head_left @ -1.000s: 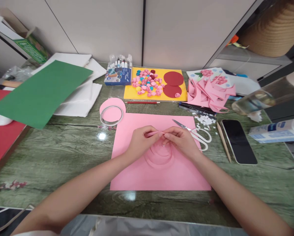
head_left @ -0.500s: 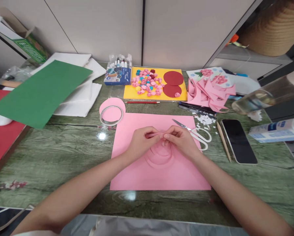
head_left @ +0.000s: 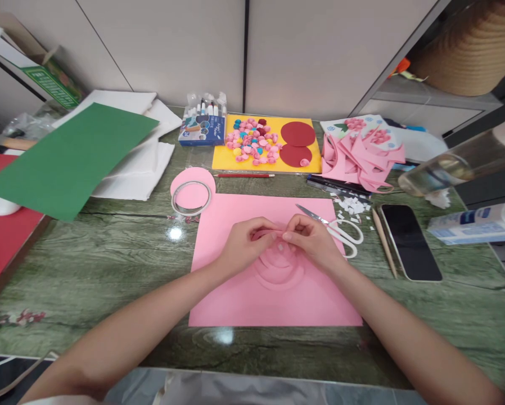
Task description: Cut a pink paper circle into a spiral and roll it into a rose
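Note:
Between my hands is a pink paper spiral strip (head_left: 280, 270), its curved coils hanging over the pink sheet (head_left: 235, 301). My left hand (head_left: 246, 242) pinches the upper end of the strip between thumb and fingers. Across from it, my right hand (head_left: 311, 239) is closed on the same end, fingertips almost meeting the left ones. A small pale spot shows on the strip just under the fingertips. Scissors (head_left: 347, 230) with white handles lie beside my right hand, partly on the pink sheet. How tightly the strip is rolled is hidden by the fingers.
Behind the sheet lie a tape roll (head_left: 174, 202) on a pink disc, a red pencil (head_left: 244, 175) and a yellow sheet (head_left: 222, 163) with many small rolled flowers. Pink scraps (head_left: 362, 154), a wooden stick (head_left: 384, 242) and a phone (head_left: 410, 242) are at right. Green paper (head_left: 75, 157) lies left.
The hanging coils of the pink strip have shifted slightly to the right, and a pale spot on it shows more clearly. Both hands stay in nearly the same place.

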Demonstrator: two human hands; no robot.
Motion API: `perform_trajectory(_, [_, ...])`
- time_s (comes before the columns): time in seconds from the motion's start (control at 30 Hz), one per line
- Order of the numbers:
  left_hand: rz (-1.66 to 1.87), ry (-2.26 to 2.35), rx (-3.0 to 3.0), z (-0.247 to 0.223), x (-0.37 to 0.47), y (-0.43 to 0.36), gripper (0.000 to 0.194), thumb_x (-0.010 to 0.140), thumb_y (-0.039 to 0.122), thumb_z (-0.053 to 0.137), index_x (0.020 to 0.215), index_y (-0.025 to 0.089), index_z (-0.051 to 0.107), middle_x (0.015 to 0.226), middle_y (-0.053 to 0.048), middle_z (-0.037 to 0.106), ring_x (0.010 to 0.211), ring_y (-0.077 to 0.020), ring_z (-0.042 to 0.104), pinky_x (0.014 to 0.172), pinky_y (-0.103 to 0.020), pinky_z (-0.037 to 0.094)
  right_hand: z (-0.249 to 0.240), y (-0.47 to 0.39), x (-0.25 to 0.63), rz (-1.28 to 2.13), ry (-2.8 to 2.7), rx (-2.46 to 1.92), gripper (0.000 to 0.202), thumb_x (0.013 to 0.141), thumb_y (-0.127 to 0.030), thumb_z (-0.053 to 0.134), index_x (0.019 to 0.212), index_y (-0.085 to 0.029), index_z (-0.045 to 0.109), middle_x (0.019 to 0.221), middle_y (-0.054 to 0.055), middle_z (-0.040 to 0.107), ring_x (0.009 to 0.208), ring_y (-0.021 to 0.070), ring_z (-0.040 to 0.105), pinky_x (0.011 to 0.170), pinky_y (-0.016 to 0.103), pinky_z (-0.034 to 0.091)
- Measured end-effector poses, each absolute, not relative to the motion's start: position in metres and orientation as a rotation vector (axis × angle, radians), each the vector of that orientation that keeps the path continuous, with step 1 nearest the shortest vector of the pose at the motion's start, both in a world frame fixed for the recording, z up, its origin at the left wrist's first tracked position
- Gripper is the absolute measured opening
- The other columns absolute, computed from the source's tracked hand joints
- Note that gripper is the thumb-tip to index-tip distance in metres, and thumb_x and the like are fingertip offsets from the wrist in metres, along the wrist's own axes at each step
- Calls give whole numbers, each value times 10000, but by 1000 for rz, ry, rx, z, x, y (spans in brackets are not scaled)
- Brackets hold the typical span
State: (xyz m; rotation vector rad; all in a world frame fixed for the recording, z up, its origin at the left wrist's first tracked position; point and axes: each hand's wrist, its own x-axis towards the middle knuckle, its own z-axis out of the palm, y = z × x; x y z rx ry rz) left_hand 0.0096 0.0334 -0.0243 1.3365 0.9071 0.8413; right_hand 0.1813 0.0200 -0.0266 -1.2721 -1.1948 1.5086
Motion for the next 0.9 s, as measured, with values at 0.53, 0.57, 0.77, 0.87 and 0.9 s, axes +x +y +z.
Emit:
perform_trajectory(0.53, [757,845,1426,-23,8,32,190,758,103,537,872,148,682,870,-62,693,810,-161,625,758,-283,485,-32,19,187,1507,-1278,-1278,340,599,-376,771,633,-197,484,548,-69,462,481,80,392,451,211,287])
perform_trajectory(0.57, [751,832,1425,-23,8,33,188,757,101,537,870,147,681,871,-62,691,816,-162,623,764,-285,484,-32,18,187,1513,-1285,-1278,347,593,-377,774,629,-197,480,550,-69,454,483,80,388,451,211,286])
perform_trajectory(0.77, [713,750,1364,-22,9,33,197,736,91,549,887,144,664,908,-69,672,860,-176,619,790,-304,489,-33,20,189,1546,-1297,-1240,395,564,-364,792,602,-197,436,579,-63,447,501,80,383,460,210,299])
perform_trajectory(0.87, [719,733,1371,-20,9,32,200,726,84,552,887,137,660,892,-69,662,848,-174,618,790,-311,491,-35,21,190,1549,-1312,-1222,441,541,-374,802,596,-204,398,587,-58,452,526,89,389,478,216,319])
perform_trajectory(0.9, [721,728,1385,-20,9,32,201,723,82,553,885,137,659,884,-68,661,844,-173,617,790,-312,490,-35,21,190,1554,-1314,-1220,455,535,-377,803,596,-206,386,589,-57,455,532,92,391,483,218,325])
